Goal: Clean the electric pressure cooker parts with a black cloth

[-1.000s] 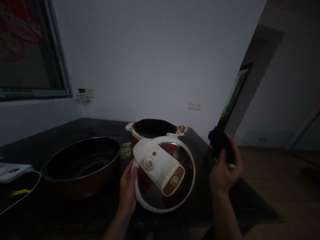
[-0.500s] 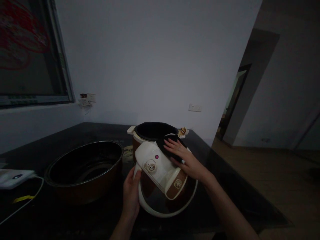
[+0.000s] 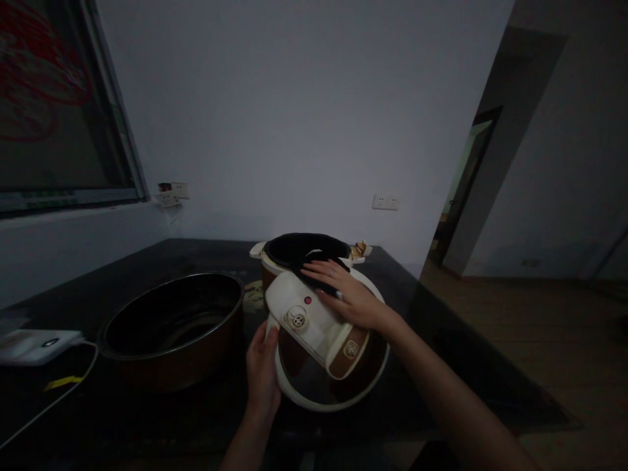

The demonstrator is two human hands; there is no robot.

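Observation:
A white and brown pressure cooker lid (image 3: 304,360) is held tilted at the near side of the cooker, its outer face toward me. My left hand (image 3: 263,366) grips the lid by its left edge, thumb on the front. With fingers laid flat, my right hand (image 3: 343,291) presses a black cloth (image 3: 314,278) against the upper part of the lid's white handle. A round vent knob and a small red button show on that handle. Just behind stands the pressure cooker body (image 3: 269,271) with its dark pot opening uncovered, partly hidden by the lid and cloth.
On the left of the black table (image 3: 167,418) stands a large dark round pot (image 3: 210,340). Farther left lie a white device (image 3: 36,347) with a cable and a yellow strip (image 3: 63,382). Wall sockets (image 3: 385,202) are behind; the table's right edge borders the floor.
My right hand and the black cloth have slid left along the top of the lid. The lid has risen slightly in view, with my left hand still holding its edge.

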